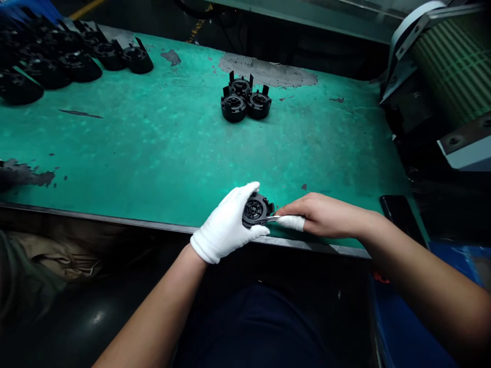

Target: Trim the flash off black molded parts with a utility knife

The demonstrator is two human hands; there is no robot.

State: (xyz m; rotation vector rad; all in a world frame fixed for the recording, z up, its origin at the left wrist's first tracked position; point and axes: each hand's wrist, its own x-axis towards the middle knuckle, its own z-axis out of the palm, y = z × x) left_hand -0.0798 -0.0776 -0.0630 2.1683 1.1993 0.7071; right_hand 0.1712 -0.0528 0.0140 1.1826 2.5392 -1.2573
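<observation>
In a white glove, my left hand curls around the left side of a round black plastic part at the table's front edge. The part's ribbed face is turned up toward me. My right hand is ungloved, with a white wrap on the thumb. It pinches a thin metal tool, perhaps tweezers, whose tip lies against the lower edge of the part. Exactly where the tip touches is too small to make out.
Three similar black parts stand clustered on the green table. Many more black parts fill the far left. A dark phone-like slab lies at the right, below a machine with a green belt. Blue plastic is at lower right.
</observation>
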